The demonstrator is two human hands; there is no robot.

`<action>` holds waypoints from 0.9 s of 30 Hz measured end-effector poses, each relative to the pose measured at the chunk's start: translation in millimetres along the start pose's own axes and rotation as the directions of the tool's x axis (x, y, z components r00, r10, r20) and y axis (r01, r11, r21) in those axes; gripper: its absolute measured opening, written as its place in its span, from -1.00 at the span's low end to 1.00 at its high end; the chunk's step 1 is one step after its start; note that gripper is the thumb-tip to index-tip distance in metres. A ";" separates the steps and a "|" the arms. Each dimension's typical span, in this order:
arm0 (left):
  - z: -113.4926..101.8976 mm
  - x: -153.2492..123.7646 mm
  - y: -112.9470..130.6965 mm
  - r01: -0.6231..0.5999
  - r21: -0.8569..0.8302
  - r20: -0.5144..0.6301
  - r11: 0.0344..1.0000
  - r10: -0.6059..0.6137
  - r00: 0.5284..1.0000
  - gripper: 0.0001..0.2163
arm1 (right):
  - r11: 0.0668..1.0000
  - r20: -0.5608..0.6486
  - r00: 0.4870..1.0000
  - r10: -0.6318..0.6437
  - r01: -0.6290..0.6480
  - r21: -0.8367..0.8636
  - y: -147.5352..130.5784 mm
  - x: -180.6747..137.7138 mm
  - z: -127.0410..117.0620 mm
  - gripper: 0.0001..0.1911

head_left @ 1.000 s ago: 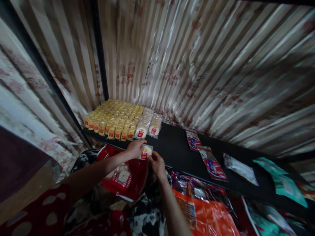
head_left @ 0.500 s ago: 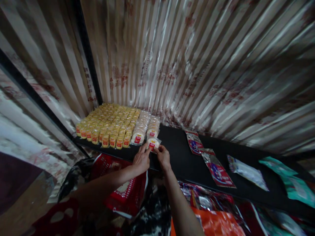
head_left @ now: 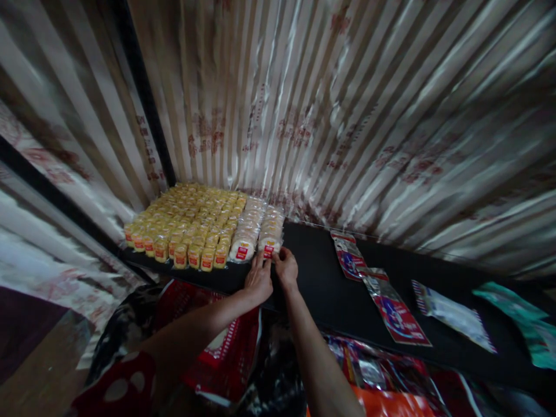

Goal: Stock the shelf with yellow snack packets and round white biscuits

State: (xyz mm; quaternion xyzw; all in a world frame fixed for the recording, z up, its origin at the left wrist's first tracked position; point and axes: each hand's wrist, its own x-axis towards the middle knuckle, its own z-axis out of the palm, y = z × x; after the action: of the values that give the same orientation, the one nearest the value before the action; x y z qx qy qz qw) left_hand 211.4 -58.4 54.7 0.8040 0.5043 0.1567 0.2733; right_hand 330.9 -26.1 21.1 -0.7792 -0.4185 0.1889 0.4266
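A small clear packet with a round white snack (head_left: 270, 243) and a red label stands at the front of a row of similar packets. The fingers of my left hand (head_left: 259, 284) press together against its lower front edge. My right hand (head_left: 285, 268) is curled at its lower right side, thumb and fingers on the wrapper. Just left runs a second row of white round packets (head_left: 242, 246). Beyond that, a block of small yellow wrapped snacks (head_left: 186, 226) fills the shelf's left end.
On the black shelf (head_left: 310, 266), two red flat packets (head_left: 397, 310), a white-and-blue packet (head_left: 454, 315) and a green packet (head_left: 516, 307) lie to the right. Below are a red bag (head_left: 247, 336) and an orange bag (head_left: 391, 402). Striped sheeting (head_left: 278, 116) hangs behind.
The white round packet between my hands has moved back from the shelf's front against the end of its row. My hands stay on it. The view has shifted slightly.
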 end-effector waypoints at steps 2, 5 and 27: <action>1.0 1.6 -0.2 0.002 0.004 0.000 1.000 -0.002 1.000 -0.39 | 0.999 -0.016 1.000 -0.021 0.021 0.030 1.6 -1.4 1.5 -0.55; 1.7 3.6 -0.2 0.002 0.026 -0.002 1.000 -0.002 1.000 -0.39 | 0.999 -0.017 1.000 -0.019 0.020 0.043 2.3 -3.6 3.2 -0.52; 6.0 -61.1 -21.6 -0.159 -0.087 -0.133 0.984 0.146 0.980 -0.69 | 0.930 -0.133 0.989 -0.059 0.103 0.353 -37.0 -97.3 -7.2 -0.55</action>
State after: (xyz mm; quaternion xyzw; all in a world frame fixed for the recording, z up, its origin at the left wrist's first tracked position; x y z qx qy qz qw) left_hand 171.9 -107.5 38.3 0.8146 0.4492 0.2517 0.2669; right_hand 261.1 -98.3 49.5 -0.6801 -0.3824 0.1972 0.5936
